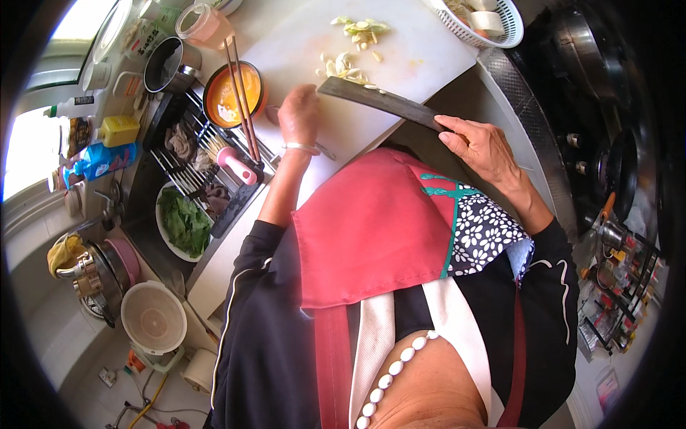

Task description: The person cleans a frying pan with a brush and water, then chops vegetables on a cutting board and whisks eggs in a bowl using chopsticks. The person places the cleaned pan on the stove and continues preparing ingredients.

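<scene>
My right hand holds a kitchen cleaver, thumb and index finger at the blade's near end and the handle hidden in the grip. The dark blade is seen nearly edge-on over a white cutting board. Near the blade's far end is my left hand, blurred, its fingers curled; whether anything is in them cannot be made out. A spoon lies partly hidden beneath the left wrist. Pale sliced pieces, perhaps garlic, lie just beyond the blade. A second pile of greenish-white slices sits farther back.
Left of the board, a bowl of beaten egg has chopsticks across it. A sink rack holds a pink-handled tool. Leafy greens fill a bowl in the sink. A white basket stands at the back right, near the stove.
</scene>
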A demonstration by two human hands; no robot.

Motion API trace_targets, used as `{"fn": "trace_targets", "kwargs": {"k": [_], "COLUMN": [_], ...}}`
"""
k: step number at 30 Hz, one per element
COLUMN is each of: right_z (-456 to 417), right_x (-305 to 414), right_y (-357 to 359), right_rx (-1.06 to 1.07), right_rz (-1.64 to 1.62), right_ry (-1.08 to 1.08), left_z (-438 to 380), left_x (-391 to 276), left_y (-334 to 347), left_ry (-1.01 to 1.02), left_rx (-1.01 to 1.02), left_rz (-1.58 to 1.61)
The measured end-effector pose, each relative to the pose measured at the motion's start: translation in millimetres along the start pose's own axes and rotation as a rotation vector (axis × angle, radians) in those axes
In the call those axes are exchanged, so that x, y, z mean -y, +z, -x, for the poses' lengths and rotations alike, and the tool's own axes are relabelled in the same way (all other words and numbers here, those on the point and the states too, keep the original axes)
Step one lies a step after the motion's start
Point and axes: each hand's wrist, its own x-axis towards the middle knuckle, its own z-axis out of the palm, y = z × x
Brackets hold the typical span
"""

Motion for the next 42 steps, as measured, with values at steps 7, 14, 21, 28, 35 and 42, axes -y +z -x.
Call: {"fn": "trace_targets", "kwargs": {"k": [7,14,21,28,35,42], "right_z": [-0.5,-4.7,-19.6,-17.3,7.4,17.8], "right_x": [-4.9,-18.5,-6.8,-6.3,-17.0,-39.6], "right_y": [-11.9,-13.3,-10.1,-13.1,-25.2,-3.9], "right_rx": [0.002,-0.101,-0.147,-0.152,-0.185,-0.121], "right_rz": [0.288,0.463,0.61,0.634,0.405,-0.553], "right_ry": [-0.118,-0.346,-0.482,-0.459,-0.156,0.47], "left_z": [-18.8,-13.2,-8.3,-38.1,-36.4,-27.8], "left_x": [-17.0,-33.2,-92.9,-52.7,-41.8,-35.4], "left_y": [-1.0,-8.4,5.8,17.1,0.6,-10.6], "left_ry": [-0.143,0.145,0.609,0.562,0.374,0.139], "left_rx": [0.142,0.098,0.428,0.358,0.117,-0.001], "left_rz": [0.473,0.201,-0.085,-0.362,-0.23,-0.034]}}
